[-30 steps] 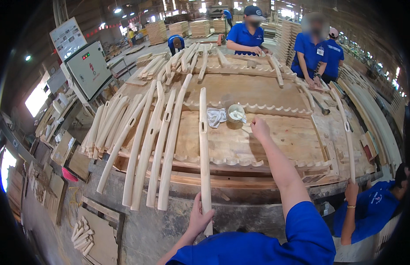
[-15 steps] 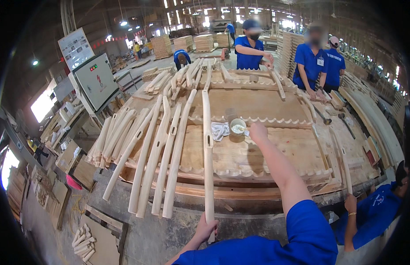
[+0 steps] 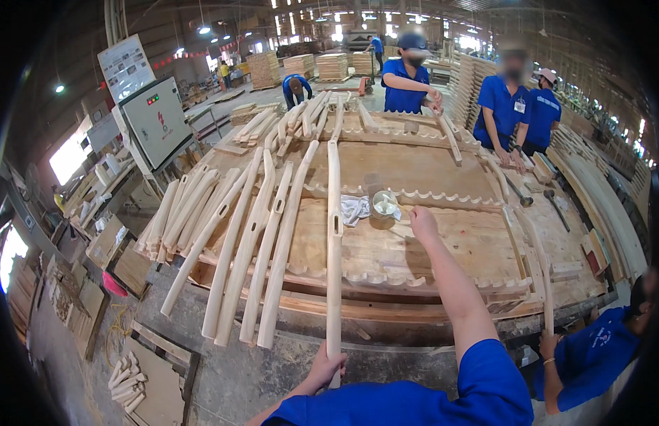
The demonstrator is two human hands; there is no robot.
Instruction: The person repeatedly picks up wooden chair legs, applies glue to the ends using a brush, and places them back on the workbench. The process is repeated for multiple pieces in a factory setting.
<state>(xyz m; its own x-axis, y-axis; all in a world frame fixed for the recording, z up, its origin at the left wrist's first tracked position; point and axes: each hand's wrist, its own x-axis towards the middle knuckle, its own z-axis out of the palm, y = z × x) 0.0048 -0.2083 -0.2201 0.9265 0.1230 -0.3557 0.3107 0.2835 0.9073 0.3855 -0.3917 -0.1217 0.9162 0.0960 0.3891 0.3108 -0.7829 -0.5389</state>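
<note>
My left hand [image 3: 325,366] is wrapped round the lower end of a long pale wooden chair leg [image 3: 334,266], which has a slot cut in its upper face. The leg reaches away from me over the worktable's front edge. Farther forward, the fingers of my right hand [image 3: 424,222] pinch a thin stick [image 3: 407,211] beside a clear cup [image 3: 384,204] of whitish liquid. The stick's far end reaches toward the cup's rim, and I cannot make out its tip well. Against the cup's left side lies a crumpled white cloth [image 3: 355,210].
Several similar wooden legs [image 3: 255,227] lie to the left, overhanging the table edge. Scalloped wooden strips [image 3: 443,200] cross the tabletop. Hammers [image 3: 521,195] rest at the right. A co-worker [image 3: 592,351] stands close on my right; others work across the table.
My right hand has shifted slightly right and toward me, away from the cup, so the thin stick shows more. My left hand keeps its grip on the leg.
</note>
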